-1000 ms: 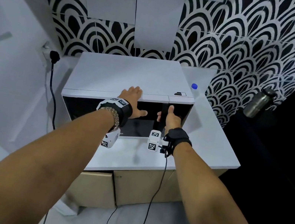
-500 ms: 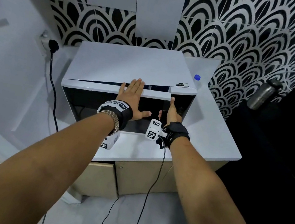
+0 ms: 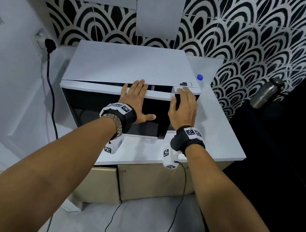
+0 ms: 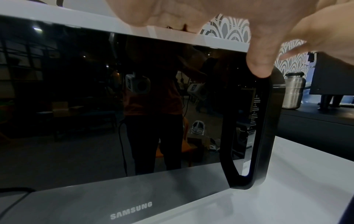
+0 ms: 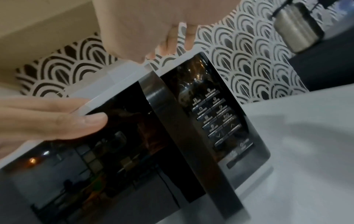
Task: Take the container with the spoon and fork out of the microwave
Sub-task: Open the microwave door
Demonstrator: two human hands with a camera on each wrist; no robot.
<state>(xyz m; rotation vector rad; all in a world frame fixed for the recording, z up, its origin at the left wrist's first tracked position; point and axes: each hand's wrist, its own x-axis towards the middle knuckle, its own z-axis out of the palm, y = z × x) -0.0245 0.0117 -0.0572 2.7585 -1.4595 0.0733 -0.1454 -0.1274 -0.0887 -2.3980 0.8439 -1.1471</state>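
The white microwave (image 3: 128, 65) stands on a white counter (image 3: 216, 140), and its black glass door (image 3: 89, 103) is ajar, with a dark gap along its top edge. My left hand (image 3: 135, 96) lies flat on the door, fingers straight over its top edge and thumb near the black handle (image 4: 264, 128). Over the top right corner, above the control panel (image 5: 216, 118), rests my right hand (image 3: 184, 105) with relaxed fingers, holding nothing. The door (image 4: 95, 98) only mirrors the room. The container with the spoon and fork is hidden behind it.
A blue-capped bottle (image 3: 200, 77) stands behind the microwave's right corner. A steel flask (image 3: 266, 92) sits on the dark surface to the right. A black power cord (image 3: 51, 88) hangs at the left wall. Beige cabinet doors (image 3: 147, 183) are below the counter.
My right hand has let go of the handle and moved up to the microwave's top right corner. The door has swung out a little. My left fingers now reach over its top edge.
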